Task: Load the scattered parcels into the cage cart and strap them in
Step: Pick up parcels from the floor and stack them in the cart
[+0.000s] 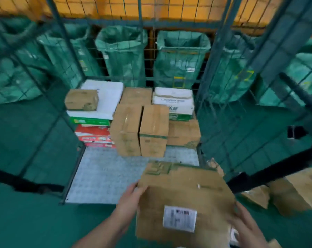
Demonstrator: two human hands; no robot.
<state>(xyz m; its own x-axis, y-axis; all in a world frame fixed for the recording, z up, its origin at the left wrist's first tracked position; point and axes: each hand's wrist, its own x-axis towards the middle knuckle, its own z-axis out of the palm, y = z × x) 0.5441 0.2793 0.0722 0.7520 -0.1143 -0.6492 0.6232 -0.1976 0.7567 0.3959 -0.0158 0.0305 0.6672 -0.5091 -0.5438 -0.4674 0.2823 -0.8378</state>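
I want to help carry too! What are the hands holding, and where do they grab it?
A brown cardboard box, by its sides: left hand on the left edge, right hand on the right.

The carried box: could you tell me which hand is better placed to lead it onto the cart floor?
Left, probably: the left hand holds the box on the edge facing the bare cart floor; the right hand is at its near right side.

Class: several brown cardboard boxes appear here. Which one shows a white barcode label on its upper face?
The held box, nearest the camera, between the left hand and right hand; the brown boxes inside the cage cart show none.
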